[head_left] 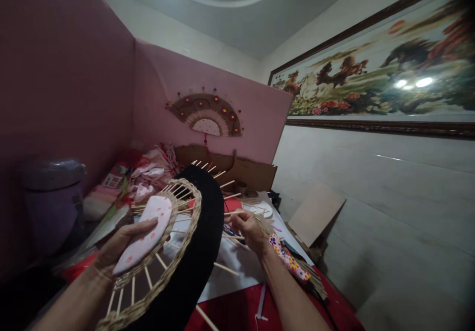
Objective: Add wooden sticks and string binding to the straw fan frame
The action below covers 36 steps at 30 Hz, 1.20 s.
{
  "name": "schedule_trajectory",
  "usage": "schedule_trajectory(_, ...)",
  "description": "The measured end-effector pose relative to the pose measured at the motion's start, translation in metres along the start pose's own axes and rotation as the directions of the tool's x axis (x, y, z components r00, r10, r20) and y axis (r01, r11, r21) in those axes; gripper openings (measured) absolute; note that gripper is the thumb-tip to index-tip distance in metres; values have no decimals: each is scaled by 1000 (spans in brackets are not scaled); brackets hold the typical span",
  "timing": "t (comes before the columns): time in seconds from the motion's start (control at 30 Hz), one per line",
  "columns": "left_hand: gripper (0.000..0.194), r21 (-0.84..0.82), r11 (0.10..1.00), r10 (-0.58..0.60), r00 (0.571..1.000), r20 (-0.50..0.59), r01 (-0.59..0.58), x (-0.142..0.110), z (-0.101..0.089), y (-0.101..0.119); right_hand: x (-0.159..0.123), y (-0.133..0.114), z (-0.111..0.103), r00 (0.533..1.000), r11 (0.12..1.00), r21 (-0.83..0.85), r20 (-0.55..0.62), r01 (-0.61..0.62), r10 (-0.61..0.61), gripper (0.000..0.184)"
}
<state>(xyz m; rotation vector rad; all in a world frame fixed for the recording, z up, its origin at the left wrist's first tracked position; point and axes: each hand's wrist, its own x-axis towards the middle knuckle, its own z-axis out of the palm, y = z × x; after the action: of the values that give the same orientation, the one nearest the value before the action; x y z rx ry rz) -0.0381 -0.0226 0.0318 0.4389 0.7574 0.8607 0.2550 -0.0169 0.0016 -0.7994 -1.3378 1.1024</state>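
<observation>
A half-round fan frame with thin wooden sticks stands tilted in front of me. It carries a wide black band and, inside that, a braided straw band. At its centre is a white half-round pad with pinkish dots. My left hand grips this pad, thumb on the front and fingers mostly hidden behind. Beyond the black band's right edge, my right hand is closed on a wooden stick where it sticks out. Other stick ends poke past the black band above and below.
A decorated brown fan hangs on the pink board ahead. Cloths are piled at back left. Flower-patterned cloth lies beside my right forearm. White paper and red cloth cover the table; a lidded container stands left.
</observation>
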Motion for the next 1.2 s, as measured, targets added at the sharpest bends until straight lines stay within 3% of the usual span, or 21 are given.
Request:
schedule_trajectory(0.13, 19, 64, 995, 72, 997, 24, -74, 6, -8, 3, -6, -6, -9, 967, 972, 168, 222, -165, 126, 26)
schedule_trajectory(0.2, 17, 70, 992, 99, 995, 30, -101, 7, -10, 3, -6, -8, -10, 957, 968, 129, 227, -214, 181, 23)
schedule_trajectory(0.27, 16, 59, 992, 112, 993, 26, -113, 4, -7, 2, -4, -8, -8, 966, 976, 47, 159, -212, 202, 23)
schedule_trajectory(0.47, 19, 90, 995, -56, 998, 31, 53, -14, 14, -1, 7, 3, -14, 998, 981, -185, -51, -54, 45, 25)
schedule_trajectory(0.6, 16, 114, 993, -40, 999, -7, 41, -16, 17, 1, 14, 11, -22, 986, 927, -373, -137, 39, -97, 26)
schedule_trajectory(0.83, 24, 159, 985, -65, 997, -37, 70, -8, 8, 3, 12, 2, -22, 989, 916, -395, -90, 70, -114, 17)
schedule_trajectory(0.97, 25, 175, 982, -69, 997, -38, 75, 0, -4, 4, 14, 0, -26, 965, 856, -474, -45, 206, -258, 12)
schedule_trajectory(1.2, 27, 230, 964, -118, 991, -70, 131, -6, 9, -1, 20, 8, -38, 929, 833, -520, -179, 190, -323, 19)
